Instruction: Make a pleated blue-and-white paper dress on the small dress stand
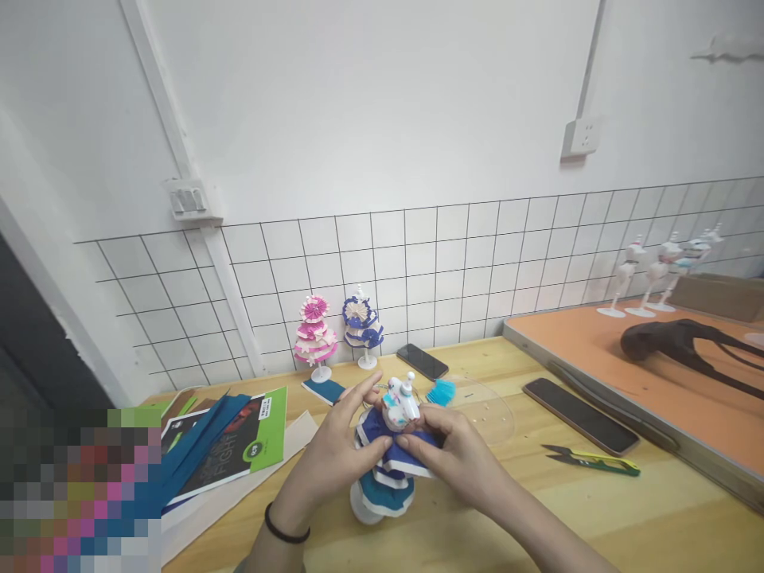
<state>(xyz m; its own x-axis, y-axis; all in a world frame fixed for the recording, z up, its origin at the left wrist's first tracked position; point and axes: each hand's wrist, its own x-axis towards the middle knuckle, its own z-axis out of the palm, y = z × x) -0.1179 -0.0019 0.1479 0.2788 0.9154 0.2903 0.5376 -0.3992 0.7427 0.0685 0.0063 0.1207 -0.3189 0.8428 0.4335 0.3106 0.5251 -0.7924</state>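
A small white mannequin (401, 404) stands tilted in front of me, wearing a tiered skirt (387, 495) in dark blue and teal with white edges. My left hand (337, 446), a black band round its wrist, grips the upper blue tier from the left, with its thumb on the front. From the other side my right hand (457, 450) pinches the same tier at the waist, its thumb close to the left one. Both hands are closed on the skirt, and some fingertips are hidden behind it. The mannequin's round white base (365, 509) shows below.
Pink (316, 338) and blue-white (363, 322) dressed mannequins stand by the wall. Around lie a folded light-blue piece (441, 391), a clear round plate (498, 414), two phones (422, 361) (578, 415), thread snips (594, 461), teal fabric strips (203, 442) and a booklet (271, 430).
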